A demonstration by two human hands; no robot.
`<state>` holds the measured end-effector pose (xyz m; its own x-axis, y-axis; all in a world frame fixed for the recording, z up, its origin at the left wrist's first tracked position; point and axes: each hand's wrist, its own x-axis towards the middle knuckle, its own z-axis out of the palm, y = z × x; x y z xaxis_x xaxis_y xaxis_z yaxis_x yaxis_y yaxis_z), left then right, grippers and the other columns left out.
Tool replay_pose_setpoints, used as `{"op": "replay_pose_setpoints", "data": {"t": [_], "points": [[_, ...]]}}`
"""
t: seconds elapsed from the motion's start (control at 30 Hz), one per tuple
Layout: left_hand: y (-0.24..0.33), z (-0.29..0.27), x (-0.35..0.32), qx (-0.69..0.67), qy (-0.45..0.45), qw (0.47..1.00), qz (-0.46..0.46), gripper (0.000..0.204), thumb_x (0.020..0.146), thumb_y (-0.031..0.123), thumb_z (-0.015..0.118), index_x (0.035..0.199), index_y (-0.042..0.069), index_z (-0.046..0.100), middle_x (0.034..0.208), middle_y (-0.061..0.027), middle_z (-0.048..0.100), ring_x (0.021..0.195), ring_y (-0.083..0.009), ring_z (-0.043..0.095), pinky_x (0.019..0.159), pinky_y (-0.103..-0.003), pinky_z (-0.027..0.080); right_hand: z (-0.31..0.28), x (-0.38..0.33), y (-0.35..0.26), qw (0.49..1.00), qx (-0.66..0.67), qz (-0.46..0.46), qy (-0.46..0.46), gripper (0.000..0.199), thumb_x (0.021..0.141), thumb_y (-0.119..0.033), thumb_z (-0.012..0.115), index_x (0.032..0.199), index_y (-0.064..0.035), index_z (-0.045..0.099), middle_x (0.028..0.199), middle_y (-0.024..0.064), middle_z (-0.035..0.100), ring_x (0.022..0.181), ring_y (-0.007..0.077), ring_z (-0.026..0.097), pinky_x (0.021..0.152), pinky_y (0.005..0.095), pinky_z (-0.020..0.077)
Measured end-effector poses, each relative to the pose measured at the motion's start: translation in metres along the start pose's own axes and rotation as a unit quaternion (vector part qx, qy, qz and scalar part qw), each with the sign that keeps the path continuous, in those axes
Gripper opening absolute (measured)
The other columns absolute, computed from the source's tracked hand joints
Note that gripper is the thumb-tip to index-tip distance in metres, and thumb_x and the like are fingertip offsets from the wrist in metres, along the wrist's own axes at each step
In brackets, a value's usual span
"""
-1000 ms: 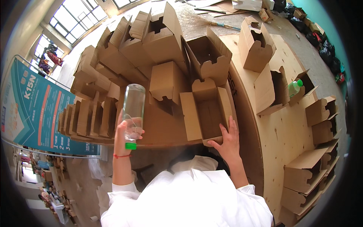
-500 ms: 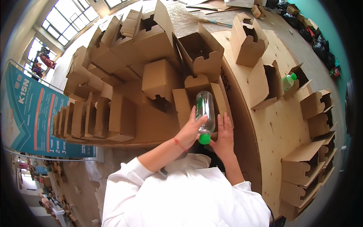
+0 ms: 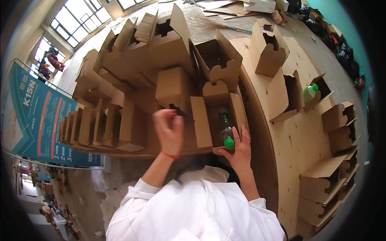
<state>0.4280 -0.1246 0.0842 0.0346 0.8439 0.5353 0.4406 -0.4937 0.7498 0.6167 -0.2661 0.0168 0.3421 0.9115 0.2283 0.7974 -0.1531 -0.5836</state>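
A clear plastic bottle [image 3: 226,120] with a green cap and a dark label lies inside an open cardboard box [image 3: 200,122], its cap toward me. My right hand [image 3: 240,150] rests at the near right corner of this box, fingers stretched out and spread, the thumb beside the cap. My left hand [image 3: 169,130] is raised to the left of the box, blurred, thumb and fingers apart and nothing seen in it. Just beyond it sits a closed-top carton [image 3: 173,86] with a notched opening.
Several small cartons [image 3: 130,124] stand in a row at the left, with taller open boxes [image 3: 171,44] behind. On the wooden board [image 3: 287,160] at the right are more open cartons, one with a green-capped bottle [image 3: 309,93]. A teal banner [image 3: 44,116] stands far left; a broom [image 3: 225,26] lies behind.
The bottle has gone down into the open box. My left hand has let go of it and moved left, while my right hand stays at the box's near corner.
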Motion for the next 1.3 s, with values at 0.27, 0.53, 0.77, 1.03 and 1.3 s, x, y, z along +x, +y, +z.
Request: {"op": "replay_pose_setpoints", "data": {"t": [0.27,0.53,0.77,1.03,1.3], "points": [[-0.161,-0.028,0.034,0.213,-0.052,0.958,-0.183,0.037,0.092,0.029,0.059,0.096,-0.007,0.058,0.088,-0.0256,0.058,0.086,-0.0421,0.056,0.076,-0.048,0.043,0.001,0.002,-0.002,0.999,-0.018,-0.042,-0.005,0.092,0.066,-0.029,0.085,0.143,-0.012,0.039,0.146,0.0244,0.03,0.133,0.0435,0.032,0.107,0.0503,0.0322],[-0.133,-0.139,0.093,0.414,-0.108,0.901,-0.078,0.029,0.086,0.02,0.064,0.107,0.0,0.059,0.099,-0.0243,0.065,0.096,-0.0427,0.061,0.081,-0.049,0.05,0.002,0.001,0.0,0.999,-0.007,-0.034,-0.005,0.091,0.067,-0.03,0.084,0.144,-0.0134,0.038,0.146,0.0246,0.03,0.134,0.0435,0.031,0.108,0.0515,0.0292],[-0.067,-0.081,0.087,0.377,-0.034,0.914,0.149,0.041,0.082,0.017,0.069,0.121,0.007,0.059,0.115,-0.0156,0.062,0.105,-0.032,0.06,0.089,-0.041,0.05,0.003,0.002,0.001,1.0,-0.006,-0.017,-0.003,0.091,0.066,-0.028,0.084,0.144,-0.0147,0.039,0.147,0.0243,0.029,0.134,0.043,0.031,0.108,0.0503,0.0298],[0.021,0.057,-0.028,0.17,-0.503,0.838,0.124,0.061,0.085,0.043,0.062,0.138,0.018,0.047,0.14,-0.0216,0.043,0.105,-0.034,0.061,0.088,-0.039,0.049,0.001,0.003,-0.001,1.0,-0.004,-0.023,-0.013,0.093,0.065,-0.027,0.084,0.144,-0.0115,0.038,0.147,0.0241,0.031,0.135,0.0421,0.031,0.109,0.0493,0.0294],[0.031,0.07,-0.027,0.197,-0.59,0.776,0.107,0.07,0.082,0.04,0.065,0.144,0.025,0.038,0.146,-0.0258,0.033,0.088,-0.0411,0.066,0.08,-0.041,0.054,0.004,-0.003,0.003,1.0,-0.009,-0.009,-0.009,0.093,0.067,-0.027,0.083,0.144,-0.0053,0.035,0.148,0.023,0.03,0.136,0.0403,0.03,0.11,0.049,0.028]]}}
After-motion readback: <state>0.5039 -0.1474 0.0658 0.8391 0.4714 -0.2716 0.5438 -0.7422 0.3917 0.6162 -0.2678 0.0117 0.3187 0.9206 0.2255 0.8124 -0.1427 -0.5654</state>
